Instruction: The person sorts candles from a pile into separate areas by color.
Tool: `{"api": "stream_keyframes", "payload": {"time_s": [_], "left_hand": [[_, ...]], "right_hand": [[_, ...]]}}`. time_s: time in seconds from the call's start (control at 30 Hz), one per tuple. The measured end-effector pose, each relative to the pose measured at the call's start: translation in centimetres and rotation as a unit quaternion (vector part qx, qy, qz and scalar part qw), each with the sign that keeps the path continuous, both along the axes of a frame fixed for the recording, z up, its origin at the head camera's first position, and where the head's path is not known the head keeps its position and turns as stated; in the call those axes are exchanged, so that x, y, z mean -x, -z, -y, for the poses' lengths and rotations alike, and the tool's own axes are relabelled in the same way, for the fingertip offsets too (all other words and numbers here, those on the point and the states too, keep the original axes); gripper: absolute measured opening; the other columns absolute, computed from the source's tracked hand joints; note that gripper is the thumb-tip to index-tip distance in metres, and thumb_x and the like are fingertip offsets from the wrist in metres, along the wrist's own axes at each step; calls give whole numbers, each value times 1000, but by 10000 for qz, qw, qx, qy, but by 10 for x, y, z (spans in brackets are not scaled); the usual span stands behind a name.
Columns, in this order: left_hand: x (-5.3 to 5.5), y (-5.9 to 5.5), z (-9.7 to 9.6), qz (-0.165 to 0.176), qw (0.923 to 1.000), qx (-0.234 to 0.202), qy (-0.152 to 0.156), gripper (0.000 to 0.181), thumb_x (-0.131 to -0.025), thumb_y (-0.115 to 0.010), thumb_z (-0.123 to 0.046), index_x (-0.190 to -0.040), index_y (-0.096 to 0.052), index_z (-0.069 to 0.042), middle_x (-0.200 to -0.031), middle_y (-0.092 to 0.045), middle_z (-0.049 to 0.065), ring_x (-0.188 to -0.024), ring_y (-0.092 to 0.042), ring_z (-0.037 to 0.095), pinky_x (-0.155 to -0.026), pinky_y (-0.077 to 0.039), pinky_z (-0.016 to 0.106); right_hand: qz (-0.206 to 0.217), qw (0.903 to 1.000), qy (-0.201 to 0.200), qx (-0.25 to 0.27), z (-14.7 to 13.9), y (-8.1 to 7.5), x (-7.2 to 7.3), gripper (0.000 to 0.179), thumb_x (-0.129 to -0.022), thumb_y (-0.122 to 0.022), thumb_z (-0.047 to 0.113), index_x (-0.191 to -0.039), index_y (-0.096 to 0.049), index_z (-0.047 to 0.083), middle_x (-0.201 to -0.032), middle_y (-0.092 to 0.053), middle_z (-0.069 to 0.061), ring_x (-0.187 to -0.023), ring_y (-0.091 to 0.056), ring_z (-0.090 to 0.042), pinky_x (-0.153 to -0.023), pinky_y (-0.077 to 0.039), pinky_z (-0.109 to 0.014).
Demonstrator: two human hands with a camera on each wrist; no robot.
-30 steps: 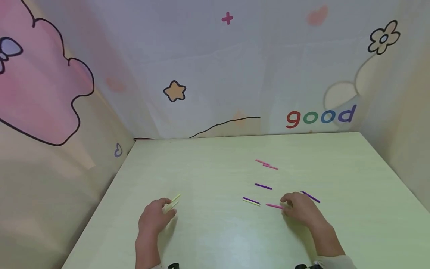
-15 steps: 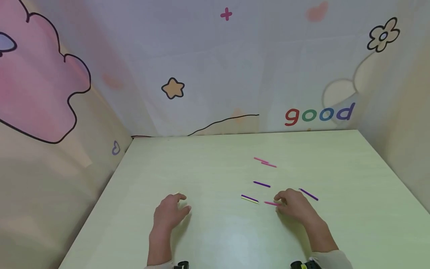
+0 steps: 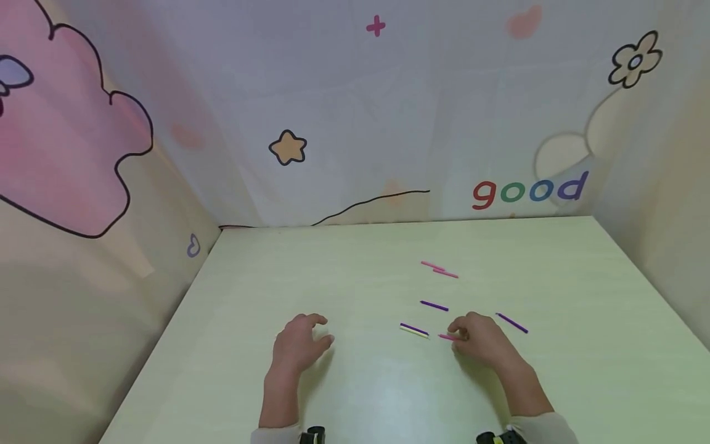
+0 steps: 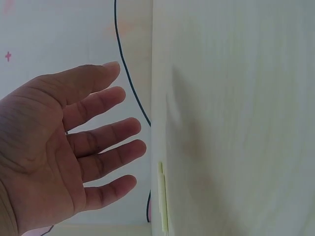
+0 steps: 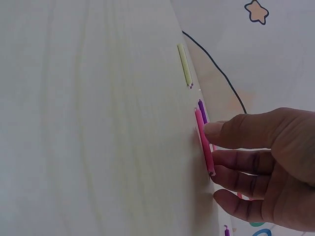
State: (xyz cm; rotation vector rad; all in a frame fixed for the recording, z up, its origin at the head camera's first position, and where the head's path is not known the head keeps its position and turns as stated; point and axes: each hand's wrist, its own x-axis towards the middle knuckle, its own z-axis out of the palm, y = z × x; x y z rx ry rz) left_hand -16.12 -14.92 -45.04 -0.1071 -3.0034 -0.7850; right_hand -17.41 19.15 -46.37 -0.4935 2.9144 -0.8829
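My right hand (image 3: 481, 342) is at a thin pink stick (image 5: 204, 142) lying on the table, its thumb and curved fingers around the near end. In the right wrist view the thumb tip and index fingertip are right at the stick's side, with no plain pinch. My left hand (image 3: 299, 345) hovers over the table with nothing in it, fingers apart and loosely bent. Pale yellow sticks (image 4: 164, 199) lie past its fingertips in the left wrist view; the hand hides them in the head view.
A purple stick (image 3: 415, 329) and a yellow stick (image 3: 413, 333) lie side by side. Another purple stick (image 3: 434, 306) lies behind them, one more purple stick (image 3: 512, 323) is to the right, and two pink sticks (image 3: 439, 269) are farther back. A printed cloth (image 3: 355, 123) backs the table.
My left hand has moved right, away from the yellow sticks. My right hand has slid a little left along the pink stick, which stays in place.
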Motion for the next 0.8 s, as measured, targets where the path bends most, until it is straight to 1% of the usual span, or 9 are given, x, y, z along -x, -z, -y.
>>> {"api": "stream_keyframes", "payload": {"time_s": [0.13, 0.23, 0.43, 0.6, 0.67, 0.8], "left_hand": [[5, 1, -7, -169, 9997, -1, 166, 31, -78, -71, -24, -106, -67, -11, -99, -60, 10, -85, -58, 26, -60, -45, 37], [7, 2, -12, -209, 9994, -9, 269, 31, -77, -72, -24, -105, -68, -11, -97, -61, 10, -83, -58, 25, -61, -44, 37], [9, 1, -22, -148, 9989, -71, 436, 31, -78, -71, -24, -105, -68, -10, -97, -61, 10, -82, -58, 26, -61, -45, 38], [9, 1, -28, -164, 9985, -95, 522, 30, -78, -72, -24, -104, -68, -10, -97, -61, 10, -83, -58, 26, -61, -45, 38], [10, 1, -29, -164, 9983, -108, 556, 30, -78, -72, -24, -104, -68, -10, -97, -61, 10, -84, -58, 27, -62, -45, 38], [13, 2, -32, -93, 9977, -206, 644, 30, -79, -71, -24, -105, -67, -11, -98, -60, 10, -86, -58, 27, -63, -45, 38]], "right_hand": [[37, 10000, -10, -36, 3, 1, 2, 16, -72, -71, -3, -88, -69, 0, -79, -57, -4, -73, -54, -20, -68, -47, -38], [40, 10000, -17, -53, 4, 2, 3, 15, -72, -70, -4, -86, -68, 0, -78, -57, -5, -73, -55, -20, -68, -47, -38], [32, 9999, 8, -113, 4, 2, 2, 12, -71, -70, -6, -81, -68, 2, -75, -53, -4, -70, -52, -18, -66, -46, -36], [-78, 9999, -100, -103, 3, 2, 3, 12, -72, -69, -7, -79, -66, 2, -74, -51, -4, -68, -50, -18, -64, -45, -35], [-129, 9997, -170, -71, 2, 2, 4, 13, -72, -68, -8, -79, -65, 2, -73, -51, -4, -68, -50, -18, -64, -44, -35], [-81, 9998, -180, -34, 0, 2, 4, 15, -73, -64, -11, -78, -64, 3, -72, -50, -3, -68, -48, -18, -63, -44, -35]]}}
